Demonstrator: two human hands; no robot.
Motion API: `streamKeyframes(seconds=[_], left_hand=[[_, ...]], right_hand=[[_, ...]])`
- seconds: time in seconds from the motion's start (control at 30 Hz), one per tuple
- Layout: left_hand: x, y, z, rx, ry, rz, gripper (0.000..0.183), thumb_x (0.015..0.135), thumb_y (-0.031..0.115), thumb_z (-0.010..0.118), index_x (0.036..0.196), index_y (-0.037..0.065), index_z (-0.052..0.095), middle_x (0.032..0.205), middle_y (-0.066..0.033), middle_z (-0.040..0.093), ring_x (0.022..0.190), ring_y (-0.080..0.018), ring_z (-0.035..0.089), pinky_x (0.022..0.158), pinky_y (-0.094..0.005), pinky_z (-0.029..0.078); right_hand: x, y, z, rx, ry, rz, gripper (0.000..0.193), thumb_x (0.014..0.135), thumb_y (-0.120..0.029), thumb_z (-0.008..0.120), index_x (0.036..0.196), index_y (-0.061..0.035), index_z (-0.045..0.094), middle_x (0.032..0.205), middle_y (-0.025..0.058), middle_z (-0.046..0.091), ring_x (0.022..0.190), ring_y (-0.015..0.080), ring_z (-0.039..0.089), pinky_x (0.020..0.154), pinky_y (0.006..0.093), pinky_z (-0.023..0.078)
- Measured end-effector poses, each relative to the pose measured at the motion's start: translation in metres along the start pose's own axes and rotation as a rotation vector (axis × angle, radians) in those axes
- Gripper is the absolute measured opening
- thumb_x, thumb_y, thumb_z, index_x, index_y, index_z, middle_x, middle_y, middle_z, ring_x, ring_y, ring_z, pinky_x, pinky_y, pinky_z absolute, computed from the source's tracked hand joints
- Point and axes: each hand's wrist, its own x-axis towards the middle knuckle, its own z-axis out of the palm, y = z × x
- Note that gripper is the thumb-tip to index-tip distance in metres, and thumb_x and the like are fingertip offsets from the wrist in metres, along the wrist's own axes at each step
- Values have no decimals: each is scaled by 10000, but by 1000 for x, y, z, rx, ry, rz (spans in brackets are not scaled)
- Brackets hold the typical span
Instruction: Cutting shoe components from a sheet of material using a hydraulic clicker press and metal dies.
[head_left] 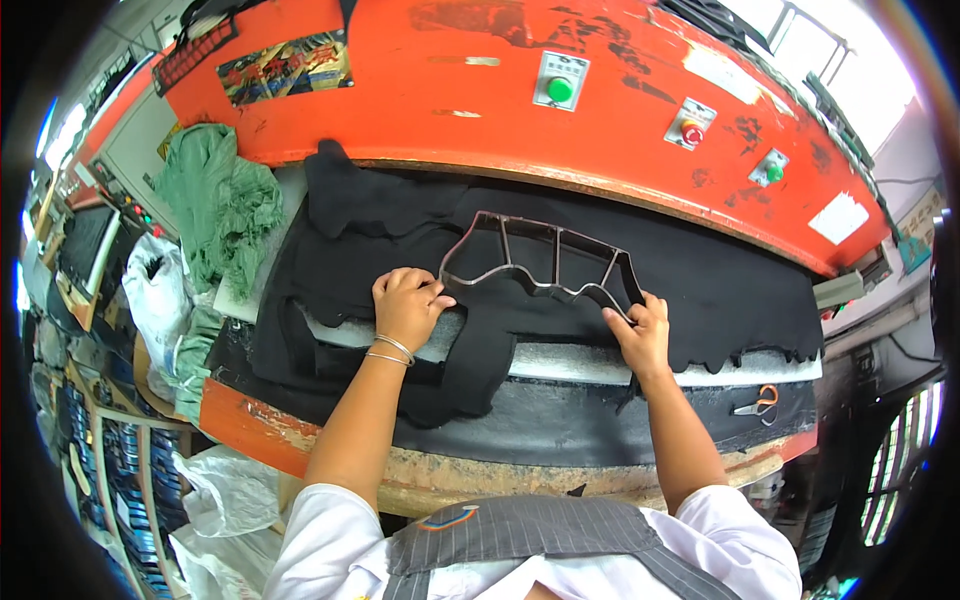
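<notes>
In a nearly closed pinch, my left hand (pixel 408 308) held the metal frame (pixel 557 258) at eight o'clock, my right hand (pixel 643 335) at four; it lay on black fabric (pixel 720 300).

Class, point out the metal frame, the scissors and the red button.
Metal frame (pixel 557 256), head view: its middle crossbar.
Scissors (pixel 760 405), head view: near where blades meet handles.
Red button (pixel 692 133), head view: its round cap.

Shiny, Dull and Rough

The divided frame (pixel 557 255) looks like thin, shiny metal. The black sheet (pixel 720 310) is matt, like soft cloth. The orange machine (pixel 400 120) has smooth, chipped paint. The bangles (pixel 397 344) are shiny metal.
</notes>
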Motion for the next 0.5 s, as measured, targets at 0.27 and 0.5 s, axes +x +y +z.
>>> streamKeyframes(seconds=[0.27,0.5], left_hand=[[2,-8,-6,-137,-25,-17,352,687,409,686,913,140,701,803,31,525,936,-173,491,908,-437,302],[10,-12,0,-137,20,-35,260,722,348,677,899,160,711,772,43,531,911,-177,494,884,-404,327]], right_hand=[[7,2,9,-160,-109,-9,305,690,-222,757,707,25,578,1143,213,538,996,348,462,867,404,401],[7,20,0,-77,-200,211,806,609,-269,811,1306,-89,448,1252,148,526,1123,328,463,986,396,332]])
